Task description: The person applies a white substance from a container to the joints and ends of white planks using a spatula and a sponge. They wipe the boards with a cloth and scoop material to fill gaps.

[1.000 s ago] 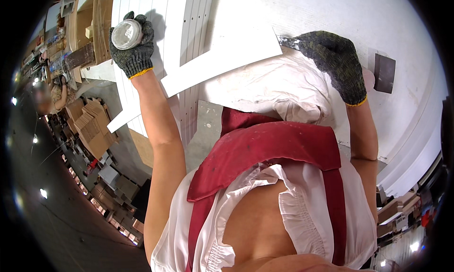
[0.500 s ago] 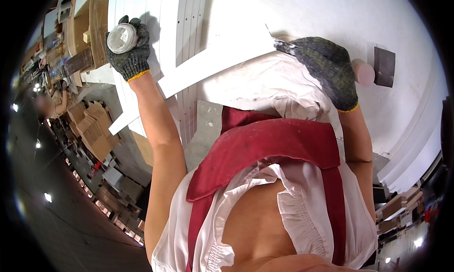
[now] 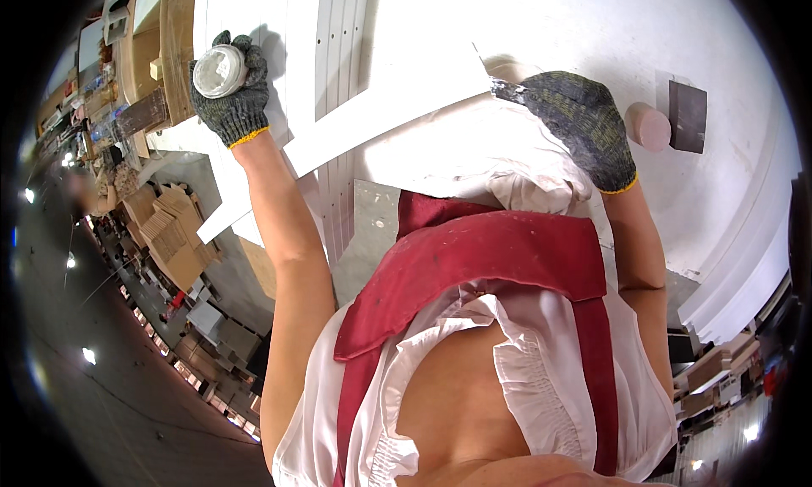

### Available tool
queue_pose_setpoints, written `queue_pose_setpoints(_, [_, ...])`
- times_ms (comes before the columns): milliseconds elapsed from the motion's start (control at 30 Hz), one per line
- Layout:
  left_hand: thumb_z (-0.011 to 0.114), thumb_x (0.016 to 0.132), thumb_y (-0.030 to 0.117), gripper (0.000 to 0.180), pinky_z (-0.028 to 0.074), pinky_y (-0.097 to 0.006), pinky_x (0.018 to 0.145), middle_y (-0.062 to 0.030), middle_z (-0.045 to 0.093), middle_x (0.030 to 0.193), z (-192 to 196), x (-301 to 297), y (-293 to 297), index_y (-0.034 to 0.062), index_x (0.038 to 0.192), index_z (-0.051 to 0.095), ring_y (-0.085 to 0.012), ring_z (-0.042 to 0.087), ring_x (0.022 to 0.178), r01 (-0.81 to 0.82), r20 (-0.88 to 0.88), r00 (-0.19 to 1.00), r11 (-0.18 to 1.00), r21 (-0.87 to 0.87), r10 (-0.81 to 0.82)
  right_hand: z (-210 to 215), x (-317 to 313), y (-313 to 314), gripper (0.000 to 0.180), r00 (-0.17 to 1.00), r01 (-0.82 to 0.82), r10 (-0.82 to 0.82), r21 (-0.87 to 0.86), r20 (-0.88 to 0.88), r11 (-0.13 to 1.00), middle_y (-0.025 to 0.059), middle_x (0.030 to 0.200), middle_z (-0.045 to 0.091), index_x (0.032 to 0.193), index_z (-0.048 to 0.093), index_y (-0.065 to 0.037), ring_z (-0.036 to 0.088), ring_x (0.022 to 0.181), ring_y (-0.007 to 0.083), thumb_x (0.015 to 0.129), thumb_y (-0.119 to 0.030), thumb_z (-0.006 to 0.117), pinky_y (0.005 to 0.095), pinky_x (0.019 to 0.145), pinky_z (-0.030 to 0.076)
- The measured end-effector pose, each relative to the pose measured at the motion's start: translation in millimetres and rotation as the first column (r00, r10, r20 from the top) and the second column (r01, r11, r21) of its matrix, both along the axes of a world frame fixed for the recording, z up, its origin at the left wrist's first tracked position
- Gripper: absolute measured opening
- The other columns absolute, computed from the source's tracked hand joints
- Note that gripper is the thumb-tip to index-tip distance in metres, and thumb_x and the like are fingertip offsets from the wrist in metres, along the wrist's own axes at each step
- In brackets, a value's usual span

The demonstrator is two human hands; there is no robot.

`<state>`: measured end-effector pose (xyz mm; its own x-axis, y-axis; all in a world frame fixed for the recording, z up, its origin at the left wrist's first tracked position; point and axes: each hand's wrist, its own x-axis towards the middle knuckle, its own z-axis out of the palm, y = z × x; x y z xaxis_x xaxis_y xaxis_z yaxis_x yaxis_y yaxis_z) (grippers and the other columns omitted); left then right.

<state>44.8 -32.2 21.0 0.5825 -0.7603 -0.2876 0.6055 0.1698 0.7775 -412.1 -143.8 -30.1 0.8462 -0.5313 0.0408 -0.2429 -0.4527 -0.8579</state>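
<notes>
My left hand (image 3: 235, 102), in a dark knitted glove with a yellow cuff, is closed around a small round jar (image 3: 220, 71) of white paste. The jar's open mouth faces up. My right hand (image 3: 579, 127), gloved alike, grips a putty knife (image 3: 509, 90) smeared with white; the fingers hide most of its handle. That blade is at the right end of a long white strip (image 3: 397, 115), which slants down to the left beneath my left forearm. Whether blade and strip touch, I cannot tell. Crumpled white cloth (image 3: 507, 153) lies just below them.
A pinkish cylinder (image 3: 650, 126) and a dark grey rectangular piece (image 3: 687, 116) sit on the white surface beyond my right hand. Grooved white panels (image 3: 292, 55) run along the left. Cardboard boxes (image 3: 173, 233) and a person (image 3: 106, 187) are further left.
My right hand has shifted slightly left with the putty knife, uncovering more of the pinkish cylinder. My left hand and the jar have stayed almost in place.
</notes>
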Motion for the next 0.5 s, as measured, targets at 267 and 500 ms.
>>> queue_pose_setpoints(267, [0.035, 0.092, 0.039, 0.055, 0.049, -0.036, 0.064, -0.0215, 0.061, 0.089, 1.8, -6.2, -4.6, -0.0094, 0.113, 0.053, -0.0312, 0.058, 0.081, -0.096, 0.115, 0.989, 0.993, 0.062, 0.088, 6.1, 9.0, 1.3, 0.028, 0.997, 0.063, -0.064, 0.022, 0.036, 0.998, 0.0082, 0.105, 0.063, 0.113, 0.062, -0.005, 0.056, 0.081, 0.0168, 0.085, -0.005, 0.057, 0.0268, 0.074, 0.047])
queue_pose_setpoints(500, [0.034, 0.093, 0.038, 0.056, 0.049, -0.036, 0.061, -0.0229, 0.061, 0.089, -0.2, -1.1, 1.5, -0.0110, 0.113, 0.052, -0.0312, 0.059, 0.078, 0.051, 0.017, 0.999, 0.997, -0.055, -0.050, -3.4, 12.5, -7.3, 0.026, 0.978, 0.113, -0.132, 0.120, 0.160, 0.986, 0.0096, 0.100, 0.065, 0.108, 0.064, -0.004, 0.062, 0.076, 0.0190, 0.083, 0.000, 0.058, 0.0270, 0.070, 0.052])
